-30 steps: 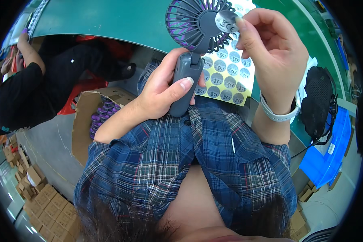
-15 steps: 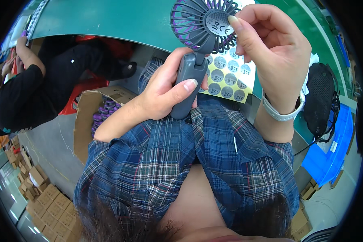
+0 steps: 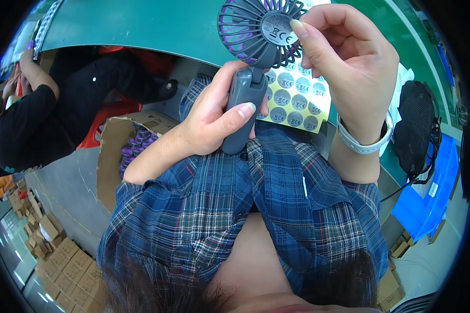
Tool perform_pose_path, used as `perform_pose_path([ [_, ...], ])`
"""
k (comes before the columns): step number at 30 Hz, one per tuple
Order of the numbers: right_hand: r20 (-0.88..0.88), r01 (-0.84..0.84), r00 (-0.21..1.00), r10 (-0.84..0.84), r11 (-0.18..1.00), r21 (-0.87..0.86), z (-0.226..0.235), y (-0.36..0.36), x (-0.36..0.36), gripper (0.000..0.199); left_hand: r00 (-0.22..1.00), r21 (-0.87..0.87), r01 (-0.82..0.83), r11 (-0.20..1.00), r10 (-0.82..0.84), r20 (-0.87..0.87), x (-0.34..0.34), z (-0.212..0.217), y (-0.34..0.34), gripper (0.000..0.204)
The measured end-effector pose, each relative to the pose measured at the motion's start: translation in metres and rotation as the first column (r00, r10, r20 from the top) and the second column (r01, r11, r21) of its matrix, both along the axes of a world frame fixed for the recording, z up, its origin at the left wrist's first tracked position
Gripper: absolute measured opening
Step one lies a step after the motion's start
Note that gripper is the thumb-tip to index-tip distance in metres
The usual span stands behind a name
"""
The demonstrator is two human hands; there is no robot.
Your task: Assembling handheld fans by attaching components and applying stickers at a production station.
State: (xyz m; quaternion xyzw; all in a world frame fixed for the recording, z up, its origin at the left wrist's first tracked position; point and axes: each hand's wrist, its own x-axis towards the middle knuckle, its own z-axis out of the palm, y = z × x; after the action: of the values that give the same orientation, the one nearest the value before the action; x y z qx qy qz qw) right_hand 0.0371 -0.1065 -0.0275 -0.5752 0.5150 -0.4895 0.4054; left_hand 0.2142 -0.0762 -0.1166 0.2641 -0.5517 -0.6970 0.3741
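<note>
My left hand (image 3: 209,112) is wrapped round the dark grey handle of a handheld fan (image 3: 243,107), its thumb lying along the front. The fan's round cage points away at the top, with purple blades showing between the ribs. On the cage's hub lies a round silver sticker (image 3: 278,30). My right hand (image 3: 352,57) pinches thumb and finger together at the sticker's right edge; the fingertip behind is partly hidden. Beneath both hands, a yellowish sheet of round silver stickers (image 3: 312,107) rests at the table edge, partly covered by the fan and my right hand.
The green table (image 3: 141,26) spans the top. Left of me, an open cardboard box (image 3: 107,156) holds several purple-and-black fans. A co-worker in black (image 3: 42,120) sits farther left. To the right are a black mesh bag (image 3: 415,125) and a blue bin (image 3: 428,193).
The fan's head and my right hand have shifted slightly left together. My left hand keeps its grip on the handle.
</note>
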Motion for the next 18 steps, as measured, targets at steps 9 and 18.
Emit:
perform_pose_path([
  [9,-0.014,-0.012,1.0,0.012,1.0,-0.007,-0.002,-0.0005,-0.0009,0.006,1.0,0.008,-0.005,1.0,0.005,0.009,0.0001,-0.0002,0.0016,0.059],
  [18,-0.116,0.007,0.993,-0.009,1.0,-0.017,-0.0007,-0.0017,-0.0013,0.007,1.0,-0.004,-0.006,1.0,0.006,0.03,0.0001,0.0,0.0006,0.059],
])
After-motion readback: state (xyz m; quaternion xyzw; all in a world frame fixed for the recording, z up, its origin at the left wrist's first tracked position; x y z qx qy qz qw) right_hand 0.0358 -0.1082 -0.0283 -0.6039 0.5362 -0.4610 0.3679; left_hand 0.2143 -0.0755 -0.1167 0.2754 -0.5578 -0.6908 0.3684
